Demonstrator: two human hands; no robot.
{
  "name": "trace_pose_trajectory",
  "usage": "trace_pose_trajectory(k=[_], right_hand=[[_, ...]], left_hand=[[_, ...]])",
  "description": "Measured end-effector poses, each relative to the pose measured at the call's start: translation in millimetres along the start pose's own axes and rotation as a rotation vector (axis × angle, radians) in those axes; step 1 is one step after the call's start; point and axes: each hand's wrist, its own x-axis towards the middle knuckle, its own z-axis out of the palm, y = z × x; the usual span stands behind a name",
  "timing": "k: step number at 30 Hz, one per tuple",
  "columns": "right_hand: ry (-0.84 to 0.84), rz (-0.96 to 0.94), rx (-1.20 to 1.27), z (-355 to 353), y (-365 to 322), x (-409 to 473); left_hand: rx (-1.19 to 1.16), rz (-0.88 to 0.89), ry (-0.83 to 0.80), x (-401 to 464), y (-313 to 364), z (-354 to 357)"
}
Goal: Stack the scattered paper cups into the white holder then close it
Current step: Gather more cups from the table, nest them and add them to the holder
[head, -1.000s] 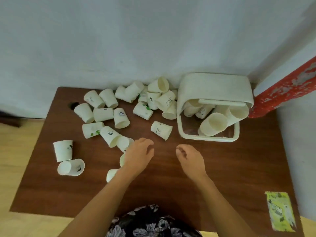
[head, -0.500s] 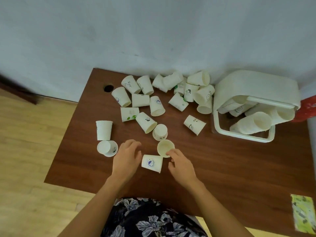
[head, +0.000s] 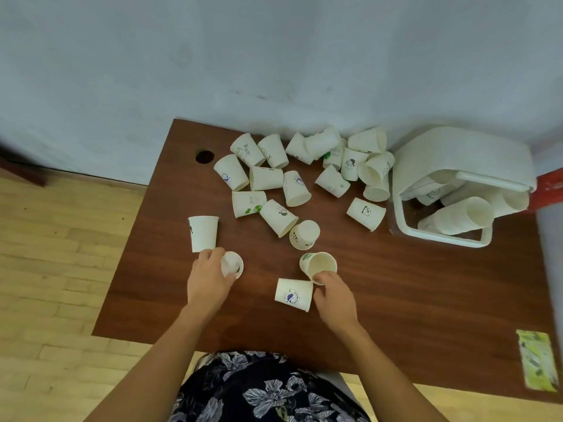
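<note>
Left hand (head: 207, 281) grips a tipped cup (head: 233, 264); right hand (head: 335, 296) pinches an open cup (head: 320, 264).

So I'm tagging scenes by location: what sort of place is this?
Probably a plain room in a home or small office: a brown wooden desk with a cable hole, pushed against a bare painted wall, over a light wood-plank floor.
</note>
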Motion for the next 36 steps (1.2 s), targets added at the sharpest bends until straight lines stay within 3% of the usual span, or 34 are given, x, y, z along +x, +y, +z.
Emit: trace_pose_trajectory(k=[4, 8, 11, 15, 19, 30, 36], right_hand=[[0.161, 0.083, 0.131, -10.4, -12.8, -6.5], [0.238, 0.129, 0.291, -30.9, -36.5, -8.5], [0.294, 0.121, 0.421, -49.8, -54.0, -7.1], [0.403, 0.106, 0.519, -75.5, -57.6, -5.2], [0.476, 0.082, 0.581, -101.4, -45.5, -13.9], [0.616, 0.071, 0.712, -175.4, 55.9, -25.6], [0.759, 0.095, 0.44, -238.1, 139.3, -2.4]], left_hand=[[-0.267, -0.06, -0.042, -1.6, 30.1, -16.1], [-0.546, -0.095, -0.211, -9.4, 70.0, -29.8], [-0.611, 0.039, -0.376, -11.6, 96.7, -38.3], [-0.513, 0.27, -0.57, -10.3, 123.0, -43.4], [-0.443, 0.437, -0.623, -17.7, 156.8, -39.1], [-0.296, 0.583, -0.365, -33.0, 257.0, 11.4], [-0.354, 0.509, -0.152, -43.5, 325.5, 46.5]])
